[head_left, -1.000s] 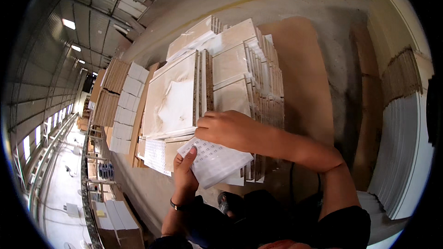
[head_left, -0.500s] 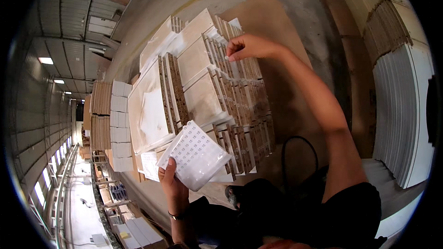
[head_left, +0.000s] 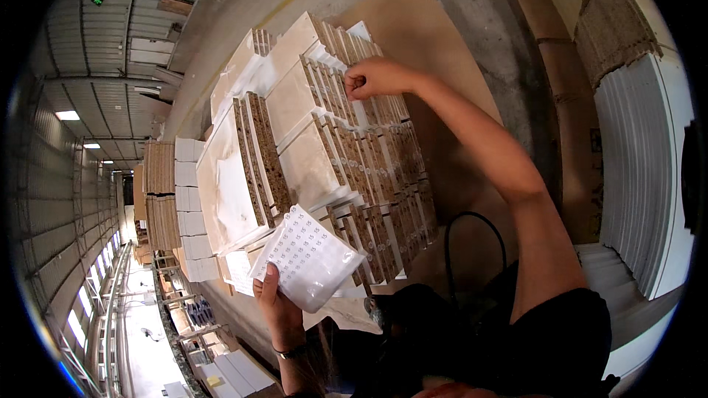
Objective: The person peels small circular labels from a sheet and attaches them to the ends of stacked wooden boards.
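Note:
My left hand (head_left: pixel 277 308) grips a white sheet of small round printed stickers (head_left: pixel 306 256) by its lower corner, thumb on top. Clear, shiny plastic seems to cover part of the sheet. My right hand (head_left: pixel 377 77) is at the edges of the stacked boards (head_left: pixel 346 155), its fingers curled in a pinch. Whatever the fingertips hold is hidden. These boards have pale faces and brown particleboard edges, and small round stickers dot several edges. Two thick boards (head_left: pixel 258 155) stand on edge close behind the sheet.
Brown cardboard (head_left: pixel 450 66) lies on the floor right of the boards. A black hose or cable (head_left: pixel 472 215) loops near my right elbow. White panels (head_left: pixel 634 169) are stacked at the far right. More bundled boards (head_left: pixel 190 206) stand at the left.
My right hand has shifted slightly left in the picture and its fingers are now against the board edges. The small pale piece at its fingertips no longer shows. The whole view has shifted a little.

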{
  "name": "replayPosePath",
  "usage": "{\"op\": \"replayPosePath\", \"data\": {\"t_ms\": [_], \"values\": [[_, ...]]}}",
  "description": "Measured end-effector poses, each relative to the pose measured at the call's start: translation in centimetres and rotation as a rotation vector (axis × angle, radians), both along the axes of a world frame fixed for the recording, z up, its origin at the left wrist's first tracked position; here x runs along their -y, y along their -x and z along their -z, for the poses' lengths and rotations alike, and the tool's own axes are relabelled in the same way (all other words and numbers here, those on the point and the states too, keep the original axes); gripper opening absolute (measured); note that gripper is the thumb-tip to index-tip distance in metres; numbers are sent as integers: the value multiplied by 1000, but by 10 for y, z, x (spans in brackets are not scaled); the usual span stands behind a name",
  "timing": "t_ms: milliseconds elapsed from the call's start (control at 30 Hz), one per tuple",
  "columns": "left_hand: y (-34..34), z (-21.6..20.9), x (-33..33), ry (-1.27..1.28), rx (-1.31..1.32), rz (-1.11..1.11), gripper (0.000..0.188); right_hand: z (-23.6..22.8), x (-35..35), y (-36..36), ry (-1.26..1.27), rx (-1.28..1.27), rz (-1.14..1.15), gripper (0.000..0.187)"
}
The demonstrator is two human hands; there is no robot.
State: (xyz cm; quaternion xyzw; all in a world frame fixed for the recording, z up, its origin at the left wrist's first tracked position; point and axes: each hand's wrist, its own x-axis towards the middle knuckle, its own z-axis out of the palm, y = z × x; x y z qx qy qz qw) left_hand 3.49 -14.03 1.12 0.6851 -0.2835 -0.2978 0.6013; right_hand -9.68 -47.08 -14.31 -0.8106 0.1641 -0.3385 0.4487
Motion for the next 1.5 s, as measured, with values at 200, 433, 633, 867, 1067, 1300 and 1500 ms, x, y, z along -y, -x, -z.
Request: {"op": "replayPosePath", "data": {"t_ms": [200, 433, 633, 867, 1067, 1300, 1500], "values": [[-5, 2, -6, -65, -16, -17, 30, -16, -4, -5, 216, -76, 295, 21], [7, -3, -4, 10, 24, 24, 30, 28, 18, 10, -354, 328, -132, 26], [4, -1, -10, -17, 18, 11, 30, 22, 4, 11, -441, 149, -365, 28], [4, -2, -10, -14, 26, 61, 31, 40, 0, 1, -433, 317, -271, 21], [2, -2, -12, -21, 25, 66, 32, 48, -9, -1, -533, 386, -215, 18], [-4, 0, -12, -29, 5, 106, 33, 50, 2, -3, -175, 290, 44, 24], [7, 0, -4, -22, -7, 92, 34, 52, 7, -4, -298, 409, 90, 22]]}}
